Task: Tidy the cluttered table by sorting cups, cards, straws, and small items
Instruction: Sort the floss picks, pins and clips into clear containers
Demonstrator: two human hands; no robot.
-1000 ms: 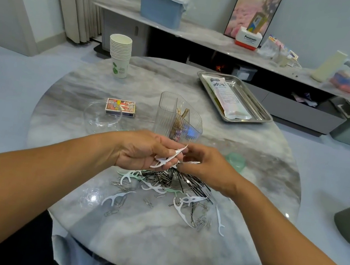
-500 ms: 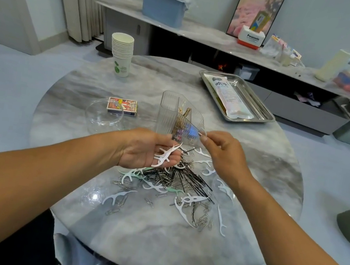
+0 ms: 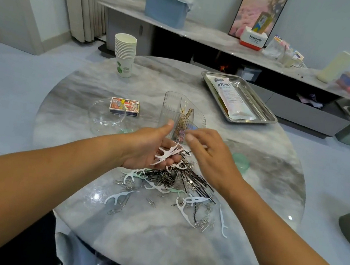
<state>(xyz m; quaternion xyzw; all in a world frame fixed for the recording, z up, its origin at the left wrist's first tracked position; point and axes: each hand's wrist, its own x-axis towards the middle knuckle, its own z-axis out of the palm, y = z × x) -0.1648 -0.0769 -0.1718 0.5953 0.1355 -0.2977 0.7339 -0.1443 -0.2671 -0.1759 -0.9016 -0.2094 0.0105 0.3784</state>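
Note:
My left hand [image 3: 144,150] lies palm up over the table, thumb lifted, with several white floss picks [image 3: 167,153] cupped in its curled fingers. My right hand [image 3: 208,157] is right beside it, its thumb and fingertips meeting over the picks and pinching one white pick. Below both hands a heap of black hairpins [image 3: 183,178], paper clips [image 3: 203,222] and more floss picks [image 3: 183,210] lies on the marble table [image 3: 154,241]. A clear divided organizer [image 3: 172,109] with brownish items inside stands just behind my hands.
A stack of paper cups [image 3: 124,53] stands at the far left. A card box [image 3: 124,107] and a clear round dish [image 3: 104,115] lie left of the organizer. A steel tray [image 3: 261,104] holds a packet at the far right. A green lid [image 3: 240,161] sits right of my right hand.
My right hand has come back from beside the organizer to my left hand. My left thumb has lifted off the picks it was pressing.

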